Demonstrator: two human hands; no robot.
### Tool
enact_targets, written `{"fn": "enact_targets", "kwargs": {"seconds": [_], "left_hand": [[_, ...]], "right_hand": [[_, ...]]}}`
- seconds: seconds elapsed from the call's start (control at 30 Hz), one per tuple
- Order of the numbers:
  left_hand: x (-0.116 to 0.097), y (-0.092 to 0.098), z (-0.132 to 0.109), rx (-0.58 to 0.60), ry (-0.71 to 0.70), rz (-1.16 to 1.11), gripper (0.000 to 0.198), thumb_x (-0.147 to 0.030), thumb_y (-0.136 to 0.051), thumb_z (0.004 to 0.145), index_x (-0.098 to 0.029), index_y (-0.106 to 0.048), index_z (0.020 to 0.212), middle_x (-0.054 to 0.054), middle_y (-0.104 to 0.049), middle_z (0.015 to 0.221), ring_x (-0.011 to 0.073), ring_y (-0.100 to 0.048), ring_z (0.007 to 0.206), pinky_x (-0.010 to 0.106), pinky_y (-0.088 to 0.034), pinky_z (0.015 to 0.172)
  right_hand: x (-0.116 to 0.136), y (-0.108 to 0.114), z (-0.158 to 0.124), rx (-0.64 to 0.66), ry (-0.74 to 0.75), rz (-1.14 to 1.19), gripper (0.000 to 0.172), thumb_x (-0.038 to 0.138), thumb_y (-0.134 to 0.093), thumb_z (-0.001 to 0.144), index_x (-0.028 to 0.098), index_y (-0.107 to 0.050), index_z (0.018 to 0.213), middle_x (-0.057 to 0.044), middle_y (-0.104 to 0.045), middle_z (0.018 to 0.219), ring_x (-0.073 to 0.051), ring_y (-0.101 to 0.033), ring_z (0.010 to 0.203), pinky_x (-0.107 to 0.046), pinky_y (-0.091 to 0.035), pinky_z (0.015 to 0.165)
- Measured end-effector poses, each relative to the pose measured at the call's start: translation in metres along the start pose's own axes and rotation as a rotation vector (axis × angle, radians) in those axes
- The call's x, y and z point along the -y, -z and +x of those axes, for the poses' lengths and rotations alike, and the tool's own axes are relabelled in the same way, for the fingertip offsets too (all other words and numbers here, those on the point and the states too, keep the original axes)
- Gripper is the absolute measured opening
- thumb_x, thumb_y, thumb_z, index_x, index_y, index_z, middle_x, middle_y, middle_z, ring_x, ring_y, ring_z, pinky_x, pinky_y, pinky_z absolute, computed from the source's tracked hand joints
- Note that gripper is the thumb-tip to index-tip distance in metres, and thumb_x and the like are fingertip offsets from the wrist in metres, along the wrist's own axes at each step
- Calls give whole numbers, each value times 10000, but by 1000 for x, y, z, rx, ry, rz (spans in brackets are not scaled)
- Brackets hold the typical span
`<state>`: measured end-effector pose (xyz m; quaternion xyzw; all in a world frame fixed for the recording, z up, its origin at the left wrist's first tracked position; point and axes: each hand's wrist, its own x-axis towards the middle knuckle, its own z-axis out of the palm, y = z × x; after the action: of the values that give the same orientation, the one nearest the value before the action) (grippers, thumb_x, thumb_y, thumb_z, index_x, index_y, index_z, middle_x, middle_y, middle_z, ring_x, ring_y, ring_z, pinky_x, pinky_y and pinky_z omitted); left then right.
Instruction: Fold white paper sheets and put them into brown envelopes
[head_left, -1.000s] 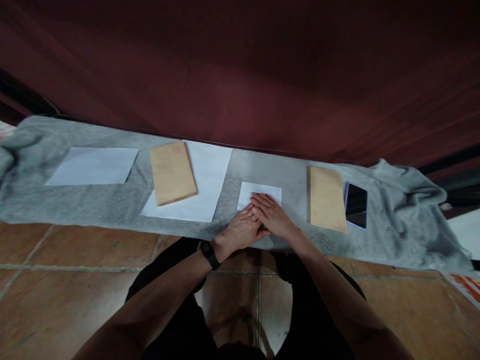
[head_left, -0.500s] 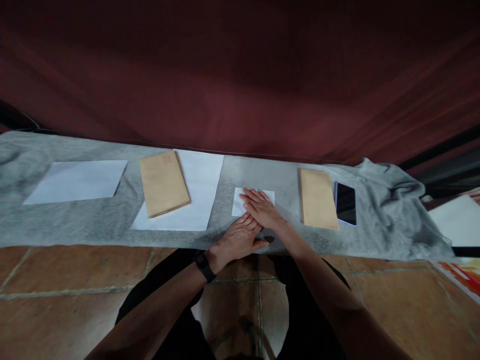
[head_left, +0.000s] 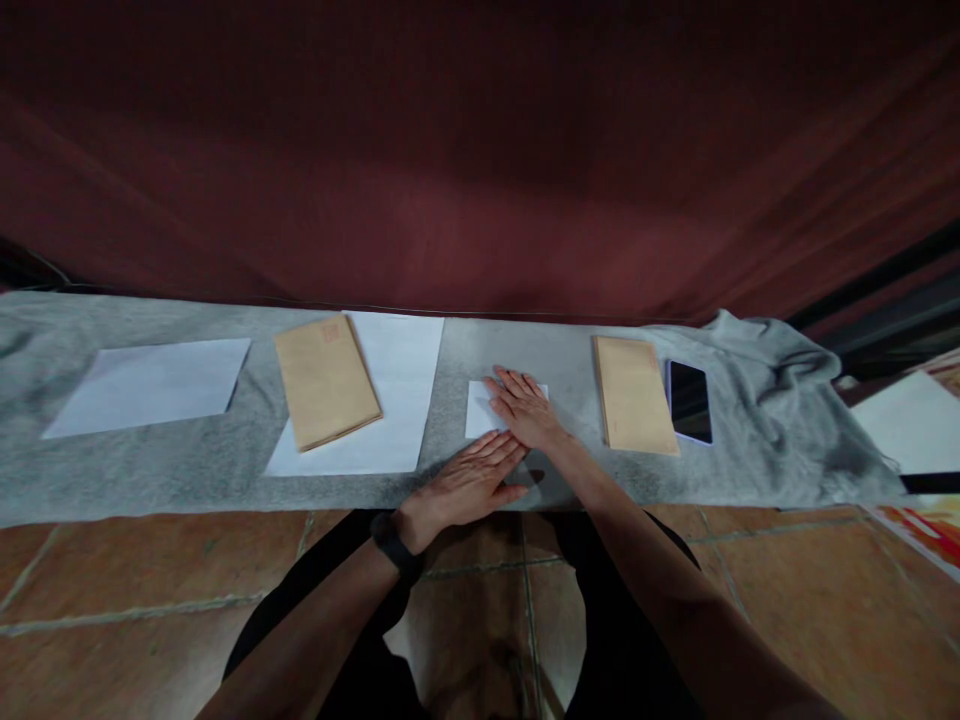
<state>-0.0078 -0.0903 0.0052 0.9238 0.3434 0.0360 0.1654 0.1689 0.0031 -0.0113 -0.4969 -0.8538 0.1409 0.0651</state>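
Observation:
A small white piece of paper lies on the grey cloth, partly covered by my hands. My right hand rests flat on it with the fingers stretched out to the upper left. Just below, my left hand lies with straight fingers along the paper's lower edge, its fingertips meeting the side of my right hand. Neither hand grips anything. On the left, a stack of brown envelopes sits on large white sheets. Another brown envelope stack is right of my hands.
A phone with a dark screen lies beside the right envelope stack. Another white sheet is at the far left. The grey cloth covers a narrow bench, bunched at its right end. A dark red curtain hangs behind it.
My right hand has shifted slightly on the small paper, its fingers now pointing more upward. My left hand stays by the lower edge. The view has tilted a little.

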Motion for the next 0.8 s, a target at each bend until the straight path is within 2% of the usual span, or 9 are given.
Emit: {"fn": "enact_targets", "kwargs": {"seconds": [0.1, 0.23, 0.37, 0.53, 0.67, 0.8], "left_hand": [[2, 3, -1, 11, -12, -38, 705, -613, -296, 1054, -167, -328, 1600, 108, -339, 1674, 193, -262, 1567, 354, -155, 1287], [6, 12, -2, 1, -12, -99, 621, -545, -276, 1080, -204, -354, 1593, 70, -364, 1666, 164, -287, 1556, 343, -200, 1280], [12, 17, -3, -50, 65, -136, 568, -455, -228, 1101, -200, -372, 1587, 63, -405, 1644, 138, -314, 1542, 340, -259, 1268], [19, 4, -4, -132, 240, -42, 630, -495, -227, 1087, -143, -326, 1601, 123, -350, 1667, 198, -255, 1569, 419, -228, 1288], [21, -6, -1, -190, 288, 26, 662, -515, -254, 1077, -104, -327, 1590, 172, -323, 1670, 240, -248, 1572, 456, -243, 1284], [23, -8, 6, -226, 330, 69, 663, -500, -283, 1073, -79, -331, 1583, 189, -310, 1671, 265, -238, 1574, 471, -255, 1281]], "right_hand": [[-2, -1, 1, -17, -7, -23, 538, 445, -258, 1106, 269, -374, 1602, -11, -225, 1714, -218, -218, 1583, -446, -137, 1308], [-5, -3, 2, -81, -21, -50, 540, 426, -311, 1098, 243, -373, 1603, -42, -235, 1708, -239, -245, 1576, -480, -149, 1303], [-8, -5, 0, -150, -64, -64, 566, 417, -329, 1092, 190, -358, 1610, -90, -250, 1699, -270, -283, 1561, -505, -174, 1291], [-12, -9, -2, -221, -120, -79, 581, 432, -332, 1087, 186, -349, 1613, -96, -278, 1692, -291, -312, 1547, -518, -199, 1275], [-14, -10, -3, -251, -158, -104, 587, 427, -313, 1088, 171, -344, 1615, -107, -294, 1687, -304, -326, 1537, -525, -203, 1265], [-14, -10, -5, -266, -191, -116, 598, 425, -293, 1089, 139, -348, 1611, -127, -288, 1687, -326, -316, 1538, -537, -205, 1260]]}}
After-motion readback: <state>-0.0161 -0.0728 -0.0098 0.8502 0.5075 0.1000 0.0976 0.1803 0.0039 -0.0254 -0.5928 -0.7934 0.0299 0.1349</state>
